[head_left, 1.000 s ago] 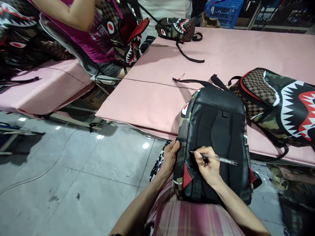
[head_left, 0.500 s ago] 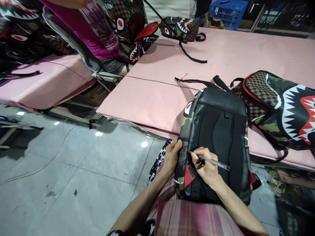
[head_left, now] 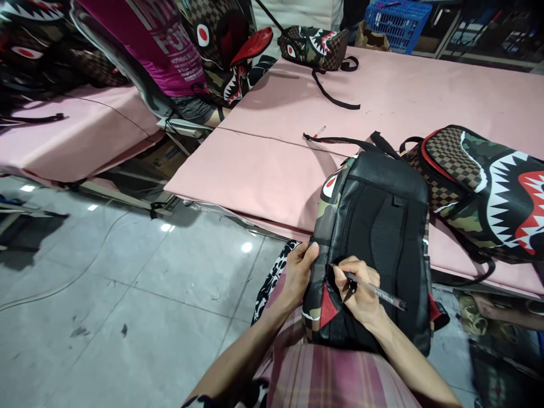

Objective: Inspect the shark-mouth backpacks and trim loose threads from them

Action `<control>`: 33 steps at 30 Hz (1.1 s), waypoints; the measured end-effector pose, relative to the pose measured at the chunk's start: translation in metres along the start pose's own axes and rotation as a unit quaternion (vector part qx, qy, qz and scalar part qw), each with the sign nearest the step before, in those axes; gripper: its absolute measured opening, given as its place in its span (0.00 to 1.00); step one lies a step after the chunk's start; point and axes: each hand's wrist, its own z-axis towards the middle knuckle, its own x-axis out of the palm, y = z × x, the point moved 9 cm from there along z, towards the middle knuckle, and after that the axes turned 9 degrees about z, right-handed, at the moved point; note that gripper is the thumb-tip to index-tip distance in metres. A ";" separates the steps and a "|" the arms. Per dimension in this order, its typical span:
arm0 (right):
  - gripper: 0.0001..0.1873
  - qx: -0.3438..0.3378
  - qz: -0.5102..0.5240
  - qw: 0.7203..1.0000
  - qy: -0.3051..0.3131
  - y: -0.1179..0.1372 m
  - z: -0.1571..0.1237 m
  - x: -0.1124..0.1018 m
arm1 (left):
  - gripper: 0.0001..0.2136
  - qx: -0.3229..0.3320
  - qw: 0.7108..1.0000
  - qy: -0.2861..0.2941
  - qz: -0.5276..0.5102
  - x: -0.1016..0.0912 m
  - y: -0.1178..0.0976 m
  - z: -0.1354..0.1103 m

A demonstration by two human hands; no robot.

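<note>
Right hand [head_left: 359, 292] is pinching a pen [head_left: 374, 289], tip touching the near left edge of the backpack [head_left: 378, 249] leaning from lap onto the pink worktop [head_left: 255, 175]. Left hand [head_left: 300, 269] is clamping its side; marking step underway, likely needing steady bracing.

I see the backpack [head_left: 378, 249] lying on my lap and against the table [head_left: 263, 170] edge, between my 2 hands. Left fingers [head_left: 308, 254] touch its left side; right fingers [head_left: 346, 272], holding the pen [head_left: 374, 289], rest on it. A second backpack [head_left: 480, 187] lies right of them, on the table.
</note>
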 end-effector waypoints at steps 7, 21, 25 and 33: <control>0.07 -0.057 -0.019 0.998 -0.018 0.010 -0.001 0.000 | 0.19 0.002 1.000 0.006 -0.002 0.000 0.003 0.001; 0.07 -0.098 -0.042 0.994 -0.024 0.014 -0.006 0.002 | 0.18 0.002 1.000 -0.005 -0.014 -0.002 0.007 0.003; 0.06 -0.108 -0.056 0.992 -0.018 0.017 -0.006 0.002 | 0.18 0.002 1.000 -0.008 -0.011 -0.002 0.008 0.003; 0.05 -0.112 -0.070 0.991 -0.002 0.020 -0.006 0.004 | 0.18 -0.002 1.000 -0.015 -0.016 -0.003 0.008 0.003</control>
